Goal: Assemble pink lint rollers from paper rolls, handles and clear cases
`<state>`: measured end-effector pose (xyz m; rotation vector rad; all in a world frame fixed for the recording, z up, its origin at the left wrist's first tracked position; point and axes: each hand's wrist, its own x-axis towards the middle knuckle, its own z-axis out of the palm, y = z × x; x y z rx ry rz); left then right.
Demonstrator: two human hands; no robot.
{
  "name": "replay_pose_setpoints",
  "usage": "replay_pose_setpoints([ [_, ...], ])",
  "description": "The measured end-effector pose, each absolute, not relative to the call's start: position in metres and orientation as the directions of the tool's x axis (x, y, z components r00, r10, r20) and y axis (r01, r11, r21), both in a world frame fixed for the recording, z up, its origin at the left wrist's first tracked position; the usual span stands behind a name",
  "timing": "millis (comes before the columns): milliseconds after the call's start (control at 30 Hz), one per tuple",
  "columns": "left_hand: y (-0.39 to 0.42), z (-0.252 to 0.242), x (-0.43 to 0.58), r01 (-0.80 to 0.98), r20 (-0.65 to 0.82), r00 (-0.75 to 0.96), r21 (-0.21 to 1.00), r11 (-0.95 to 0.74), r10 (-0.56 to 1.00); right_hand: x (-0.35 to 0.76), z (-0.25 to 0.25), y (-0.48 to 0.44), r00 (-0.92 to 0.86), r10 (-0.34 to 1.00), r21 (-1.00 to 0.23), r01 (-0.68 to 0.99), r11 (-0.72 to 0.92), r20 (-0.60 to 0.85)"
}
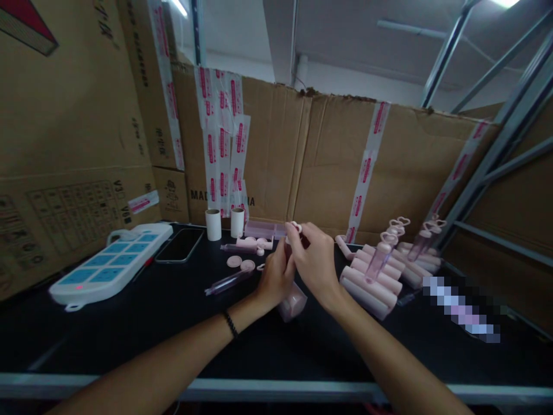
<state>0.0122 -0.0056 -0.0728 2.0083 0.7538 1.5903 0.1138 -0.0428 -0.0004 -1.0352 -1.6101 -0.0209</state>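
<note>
Both hands meet over the middle of the table. My left hand [276, 275] is closed, and a clear pink plastic piece [294, 302] shows just below it; I cannot tell whether it is held or lies on the table. My right hand [317, 256] is closed at the fingertips around a small pale pink loop [296, 227]. What lies between the palms is hidden. Left of my hands are pink round discs [234, 262], a clear pink handle-like piece [228, 282] and another slim clear piece [237, 248].
On the right lie several pink cylinders [367, 291], with clear handles [379, 259] bearing heart-shaped loops standing among them. Two white rolls [213, 225] stand at the back. A phone [180, 245] and a power strip [114, 262] lie left. Cardboard walls [272, 150] enclose the table.
</note>
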Motion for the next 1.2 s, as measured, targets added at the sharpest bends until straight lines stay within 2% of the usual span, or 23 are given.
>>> replay_pose_setpoints([
  [133,-0.006,-0.075,0.011,0.154,0.712,0.153,0.668,-0.728,0.686,0.116,-0.012,-0.053,0.002,0.627,-0.528,0.542,0.654,0.779],
  [233,-0.009,-0.072,0.01,0.172,0.681,0.121,0.703,-0.691,0.723,0.123,-0.023,-0.066,-0.018,0.701,-0.59,0.526,0.613,0.713],
  [367,-0.015,-0.065,0.011,0.243,0.611,0.107,0.749,-0.617,0.784,0.151,-0.041,-0.093,-0.031,0.778,-0.589,0.635,0.5,0.627],
  [433,-0.017,-0.063,0.013,0.248,0.592,0.132,0.757,-0.604,0.795,0.174,-0.051,-0.108,0.047,0.766,-0.541,0.735,0.408,0.641],
  [567,-0.023,-0.06,0.017,0.227,0.571,0.21,0.761,-0.608,0.794,0.232,-0.068,-0.134,0.282,0.676,-0.463,0.881,0.099,0.68],
  [700,-0.033,-0.058,0.032,0.23,0.532,0.258,0.777,-0.586,0.806,0.269,-0.08,-0.148,0.428,0.723,-0.563,0.824,-0.065,0.543],
  [800,-0.042,-0.056,0.052,0.21,0.527,0.324,0.77,-0.603,0.786,0.271,-0.086,-0.152,0.475,0.732,-0.641,0.764,-0.068,0.488],
  [967,-0.053,-0.057,0.097,0.128,0.523,0.351,0.795,-0.593,0.777,0.259,-0.098,-0.155,0.515,0.695,-0.697,0.716,-0.027,0.502],
  [1100,-0.061,-0.059,0.125,0.076,0.545,0.342,0.796,-0.601,0.766,0.26,-0.111,-0.163,0.562,0.611,-0.664,0.744,-0.077,0.558],
  [1200,-0.069,-0.06,0.139,0.027,0.563,0.354,0.792,-0.61,0.747,0.264,-0.123,-0.169,0.53,0.568,-0.608,0.791,-0.065,0.63],
])
